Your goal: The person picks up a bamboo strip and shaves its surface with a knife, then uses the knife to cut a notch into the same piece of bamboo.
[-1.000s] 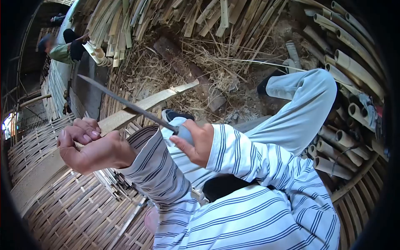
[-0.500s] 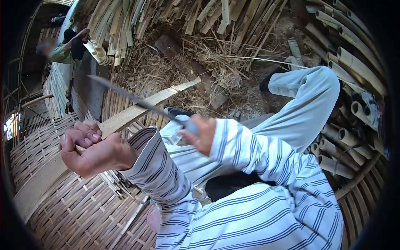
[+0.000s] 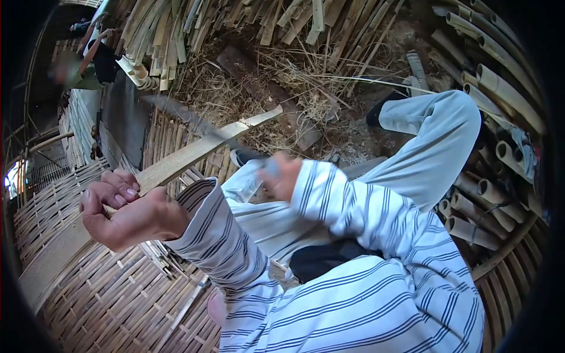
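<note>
My left hand [image 3: 126,212] is closed around a long, flat bamboo strip [image 3: 182,157]. The strip runs from the lower left, through the fist, to a tapered, freshly cut tip over the shavings. In my right hand [image 3: 281,176], smeared by motion, is the grey handle of a long knife [image 3: 188,117]. Its blurred blade points up and left, crossing over the strip in this view. Both hands are apart, in front of my lap, with striped sleeves at the wrists.
Split bamboo strips [image 3: 159,35] are piled at the top. Shavings [image 3: 282,94] cover the ground around a dark wooden block [image 3: 247,70]. Bamboo tubes [image 3: 506,100] are stacked on the right. Woven bamboo matting [image 3: 112,300] lies at lower left. Another person [image 3: 85,73] is at upper left.
The knife has swung slightly up and to the right over the strip. My left hand and the strip have barely shifted. The other person's arm has moved.
</note>
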A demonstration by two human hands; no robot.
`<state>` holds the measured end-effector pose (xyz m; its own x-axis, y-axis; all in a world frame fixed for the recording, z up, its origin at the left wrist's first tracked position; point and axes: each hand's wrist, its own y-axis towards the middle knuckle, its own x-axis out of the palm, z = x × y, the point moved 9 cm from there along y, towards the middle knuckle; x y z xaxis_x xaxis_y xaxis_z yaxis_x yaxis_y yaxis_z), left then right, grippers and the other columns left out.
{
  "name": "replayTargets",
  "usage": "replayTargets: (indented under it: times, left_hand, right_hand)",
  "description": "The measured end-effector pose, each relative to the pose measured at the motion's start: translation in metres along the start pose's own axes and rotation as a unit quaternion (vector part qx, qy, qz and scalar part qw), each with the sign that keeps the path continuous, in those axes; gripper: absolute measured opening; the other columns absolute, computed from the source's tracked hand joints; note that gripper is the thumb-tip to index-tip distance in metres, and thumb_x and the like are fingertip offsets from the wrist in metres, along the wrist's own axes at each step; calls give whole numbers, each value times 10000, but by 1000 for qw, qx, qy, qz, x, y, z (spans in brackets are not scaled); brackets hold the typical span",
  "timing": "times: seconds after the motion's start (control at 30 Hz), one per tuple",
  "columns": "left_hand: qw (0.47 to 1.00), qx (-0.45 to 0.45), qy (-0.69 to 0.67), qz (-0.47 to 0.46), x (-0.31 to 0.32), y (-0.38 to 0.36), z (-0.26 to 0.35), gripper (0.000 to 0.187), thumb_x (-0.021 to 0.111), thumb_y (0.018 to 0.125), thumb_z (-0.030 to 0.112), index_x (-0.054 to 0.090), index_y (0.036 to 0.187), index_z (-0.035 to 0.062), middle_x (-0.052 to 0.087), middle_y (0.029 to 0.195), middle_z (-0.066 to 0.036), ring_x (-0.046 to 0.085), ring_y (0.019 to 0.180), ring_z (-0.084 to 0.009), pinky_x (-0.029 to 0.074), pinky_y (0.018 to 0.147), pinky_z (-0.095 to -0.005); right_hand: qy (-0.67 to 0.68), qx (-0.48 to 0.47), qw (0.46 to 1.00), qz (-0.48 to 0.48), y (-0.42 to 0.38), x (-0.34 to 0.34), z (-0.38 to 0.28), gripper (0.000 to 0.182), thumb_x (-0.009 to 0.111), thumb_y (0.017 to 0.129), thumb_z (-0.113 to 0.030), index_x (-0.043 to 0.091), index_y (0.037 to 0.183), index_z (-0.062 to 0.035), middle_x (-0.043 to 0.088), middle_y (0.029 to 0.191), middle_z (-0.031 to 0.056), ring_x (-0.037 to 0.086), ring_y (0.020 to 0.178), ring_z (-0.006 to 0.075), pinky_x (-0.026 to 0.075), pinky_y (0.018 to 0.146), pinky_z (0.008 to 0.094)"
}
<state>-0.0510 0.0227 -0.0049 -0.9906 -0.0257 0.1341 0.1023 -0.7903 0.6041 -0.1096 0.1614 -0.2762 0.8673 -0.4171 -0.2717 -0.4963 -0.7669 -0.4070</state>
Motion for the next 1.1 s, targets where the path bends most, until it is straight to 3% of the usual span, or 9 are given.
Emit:
replayTargets:
  times: [0.13,0.17,0.2,0.33,0.43,0.5,0.53,0.87,1.1]
  left_hand:
    - [1000,-12,-13,14,-6,7,-6,284,418,772,171,263,535,152,212,513,5,224,442,-109,218,452,-264]
    - [999,-25,-18,17,-6,8,-8,286,428,767,174,262,536,153,207,510,6,224,437,-111,218,449,-264]
    - [999,-19,-24,7,-4,8,-6,296,431,775,178,259,535,158,207,498,14,214,425,-103,208,437,-259]
    - [999,-17,-39,1,4,-1,-3,312,448,780,197,260,532,170,207,481,34,201,400,-90,207,430,-248]
    - [999,-18,-36,-8,5,-2,-3,306,457,765,185,264,529,161,206,483,24,210,407,-96,210,431,-253]
    - [999,-16,-27,-7,2,-1,-3,310,445,755,179,250,516,153,201,489,14,217,423,-104,212,444,-262]
    - [1000,-14,-25,-3,-1,-2,0,313,444,760,178,250,516,151,202,488,14,218,424,-104,210,443,-261]
    - [997,-29,-71,1,-7,5,-9,301,434,771,158,242,540,164,209,482,22,186,399,-91,173,406,-250]
    - [998,-12,-64,19,-19,16,-12,289,444,760,164,236,558,163,207,500,18,193,411,-87,172,415,-247]
  right_hand:
    - [-94,106,990,-14,17,-5,38,656,473,872,-555,536,1070,67,609,844,333,642,799,424,523,656,484]
    - [-85,57,995,20,18,2,33,680,455,871,-572,535,1093,66,618,767,305,639,742,444,522,634,489]
    - [-76,-1,994,75,6,-5,3,518,503,884,-505,573,905,8,572,600,280,620,626,443,488,523,513]
    - [12,-146,989,-4,-34,-33,-97,464,482,906,-475,504,952,-14,544,486,190,592,462,384,470,441,481]
    - [-119,-155,979,-52,-15,-10,-55,489,478,901,-477,537,988,0,593,634,255,637,635,385,510,546,462]
    - [-162,-57,985,-36,22,17,54,499,467,905,-475,559,1027,-1,605,772,307,641,745,400,519,600,463]
    - [-123,96,988,8,28,6,100,492,457,913,-465,569,1058,-8,603,846,332,637,783,412,516,609,467]
    - [-44,-47,998,25,6,-8,-20,478,489,898,-476,541,981,-8,547,522,250,609,538,424,487,486,497]
    - [-131,198,971,-10,90,31,173,671,424,873,-568,581,1108,40,595,992,332,585,978,442,471,854,471]
